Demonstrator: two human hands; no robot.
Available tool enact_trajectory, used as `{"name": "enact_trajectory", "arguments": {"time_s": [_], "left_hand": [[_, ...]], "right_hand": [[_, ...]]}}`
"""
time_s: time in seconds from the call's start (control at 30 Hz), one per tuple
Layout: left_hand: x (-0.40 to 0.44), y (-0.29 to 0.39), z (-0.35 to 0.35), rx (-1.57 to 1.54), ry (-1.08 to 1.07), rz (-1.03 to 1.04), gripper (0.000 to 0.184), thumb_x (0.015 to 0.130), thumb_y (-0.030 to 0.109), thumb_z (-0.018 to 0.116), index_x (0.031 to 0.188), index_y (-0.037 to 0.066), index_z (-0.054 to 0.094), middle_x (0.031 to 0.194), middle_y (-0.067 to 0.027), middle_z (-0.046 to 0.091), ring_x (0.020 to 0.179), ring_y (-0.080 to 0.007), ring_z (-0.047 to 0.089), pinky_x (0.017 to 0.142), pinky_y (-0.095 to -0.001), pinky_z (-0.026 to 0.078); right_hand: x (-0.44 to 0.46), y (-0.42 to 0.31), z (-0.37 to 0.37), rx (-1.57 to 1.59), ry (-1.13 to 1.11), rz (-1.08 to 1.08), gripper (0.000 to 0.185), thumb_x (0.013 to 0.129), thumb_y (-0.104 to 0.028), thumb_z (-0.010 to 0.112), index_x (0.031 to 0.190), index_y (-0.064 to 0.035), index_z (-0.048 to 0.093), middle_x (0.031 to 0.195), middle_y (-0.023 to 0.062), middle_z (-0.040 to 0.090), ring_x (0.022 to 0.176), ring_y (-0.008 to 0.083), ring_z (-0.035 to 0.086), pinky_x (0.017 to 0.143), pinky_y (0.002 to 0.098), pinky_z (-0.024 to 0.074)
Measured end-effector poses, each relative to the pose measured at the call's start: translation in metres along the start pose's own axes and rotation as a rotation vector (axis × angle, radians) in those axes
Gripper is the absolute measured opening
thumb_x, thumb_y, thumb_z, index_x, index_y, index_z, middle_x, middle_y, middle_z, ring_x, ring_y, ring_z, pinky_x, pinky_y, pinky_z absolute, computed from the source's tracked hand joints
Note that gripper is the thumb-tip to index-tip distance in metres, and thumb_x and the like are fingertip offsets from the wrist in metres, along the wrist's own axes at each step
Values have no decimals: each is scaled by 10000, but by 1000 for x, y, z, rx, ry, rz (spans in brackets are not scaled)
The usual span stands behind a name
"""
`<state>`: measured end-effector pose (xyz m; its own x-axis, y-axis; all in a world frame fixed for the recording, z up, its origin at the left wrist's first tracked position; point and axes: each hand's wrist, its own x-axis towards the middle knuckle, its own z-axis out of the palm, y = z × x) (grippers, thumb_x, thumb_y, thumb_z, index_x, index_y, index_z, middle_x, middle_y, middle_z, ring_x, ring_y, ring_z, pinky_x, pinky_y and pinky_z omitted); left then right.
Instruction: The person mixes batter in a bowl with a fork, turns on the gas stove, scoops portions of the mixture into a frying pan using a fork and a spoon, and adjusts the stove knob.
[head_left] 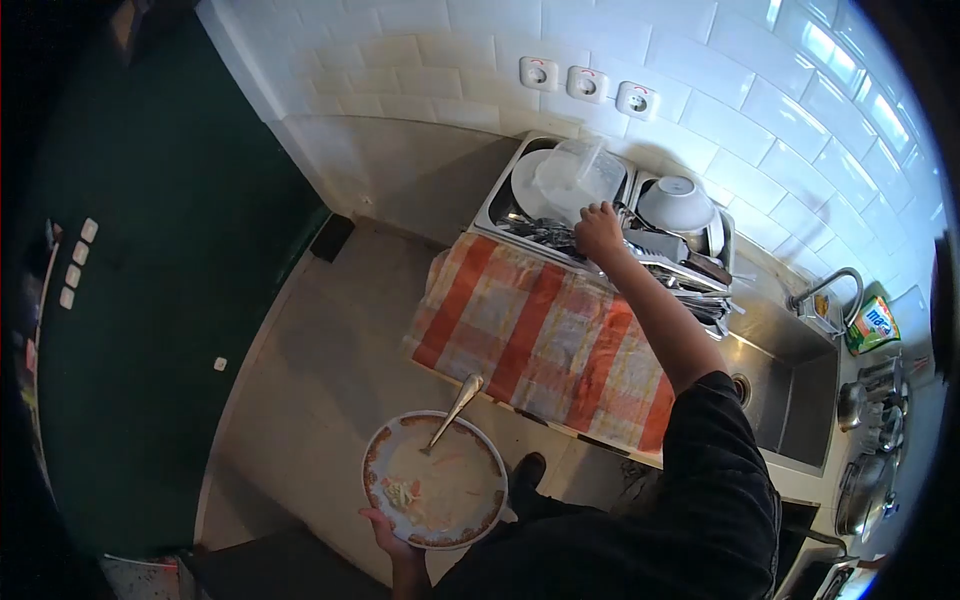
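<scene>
My left hand [391,538] grips the rim of a bowl [372,465] with a brown patterned edge, thumb outside and fingers under it. Pale, milky liquid with some bits of food fills the bowl, and a metal spoon [459,408] leans in it, handle over the far rim. My right arm reaches forward to the metal trays by the wall. There my right hand [600,232] is closed above the cutlery [545,235], fingers curled down; what they hold, if anything, is hidden. Beside that hand lie a clear plastic container [590,172] and a white plate [527,182].
An orange checked cloth [530,330] covers the counter before the trays. An upturned white bowl [675,205] sits in the right tray. The sink [800,400], tap [858,290] and a green pouch [873,326] are at right. Pots [868,490] stand at the far right.
</scene>
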<state>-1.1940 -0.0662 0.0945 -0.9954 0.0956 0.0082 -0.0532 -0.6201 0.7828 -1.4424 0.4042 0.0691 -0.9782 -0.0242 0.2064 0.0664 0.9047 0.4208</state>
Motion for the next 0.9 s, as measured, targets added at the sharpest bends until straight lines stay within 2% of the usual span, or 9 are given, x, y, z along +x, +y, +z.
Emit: {"name": "enact_trajectory", "arguments": {"time_s": [0.17, 0.27, 0.4, 0.53, 0.63, 0.67, 0.73, 0.8, 0.9], "left_hand": [[-9, -2, -28, 101, 51, -34, 660, 896, 513, 238, 1326, 13, 228, 1330, -159, 306, 1204, -305, 339, 1003, -437, 274], [-8, 1, -29, 131, 45, -42, 683, 885, 545, 240, 1335, 33, 218, 1336, -148, 300, 1210, -297, 333, 1003, -432, 275], [-1, 3, -26, 161, -25, -59, 686, 882, 551, 238, 1338, 40, 215, 1336, -149, 298, 1215, -295, 327, 1006, -440, 273], [4, 8, -19, 37, -136, -135, 678, 887, 543, 222, 1339, 39, 211, 1336, -148, 298, 1218, -297, 324, 1009, -441, 272], [2, 13, -25, -22, -240, -245, 654, 901, 516, 203, 1333, 25, 220, 1325, -146, 318, 1211, -293, 338, 1012, -427, 274], [0, 11, -29, -61, -262, -282, 645, 907, 504, 197, 1328, 17, 230, 1317, -146, 331, 1207, -288, 345, 1012, -421, 276], [-1, 0, -48, -63, -260, -326, 630, 917, 482, 185, 1313, -3, 258, 1298, -143, 361, 1190, -270, 368, 1010, -402, 283], [-12, 5, -44, 134, -314, -306, 647, 909, 502, 191, 1298, -6, 286, 1292, -144, 372, 1177, -257, 386, 993, -391, 302], [-40, 24, -22, 299, -436, -361, 621, 923, 476, 201, 1289, -16, 303, 1267, -134, 399, 1133, -222, 416, 962, -342, 324]], "right_hand": [[6, 17, -12, 75, -78, 149, 76, 680, -155, 577, 695, -117, 640, 738, 77, 638, 721, 219, 620, 708, 366, 413], [-8, 44, -46, 122, 37, 236, 88, 702, -136, 563, 721, -103, 642, 757, 93, 638, 735, 242, 624, 667, 386, 456], [-66, 79, -102, 615, 340, 345, 130, 695, -141, 596, 756, -29, 619, 766, 164, 612, 707, 287, 611, 633, 360, 475], [-161, 76, -141, 1152, 432, 720, 112, 831, -131, 534, 799, -28, 565, 801, 48, 616, 704, 104, 560, 621, 269, 441], [-239, 11, -172, 1967, 636, 711, 165, 874, -241, 486, 918, -87, 451, 896, 26, 530, 810, 128, 543, 697, 311, 463], [-270, -17, -177, 2260, 559, 761, 139, 864, -204, 490, 944, -116, 417, 905, 30, 490, 819, 169, 554, 713, 361, 498], [-327, -93, -180, 2281, 370, 879, 223, 890, -302, 466, 1012, -153, 354, 956, 97, 540, 831, 221, 575, 707, 393, 507], [-389, -169, -202, 2276, 19, 1034, 194, 907, -281, 436, 1007, -137, 352, 819, 89, 562, 728, 188, 586, 628, 339, 498], [-473, -260, -258, 2253, -142, 1256, 173, 916, -258, 419, 1006, -123, 359, 762, 87, 566, 685, 174, 581, 593, 291, 473]]}}
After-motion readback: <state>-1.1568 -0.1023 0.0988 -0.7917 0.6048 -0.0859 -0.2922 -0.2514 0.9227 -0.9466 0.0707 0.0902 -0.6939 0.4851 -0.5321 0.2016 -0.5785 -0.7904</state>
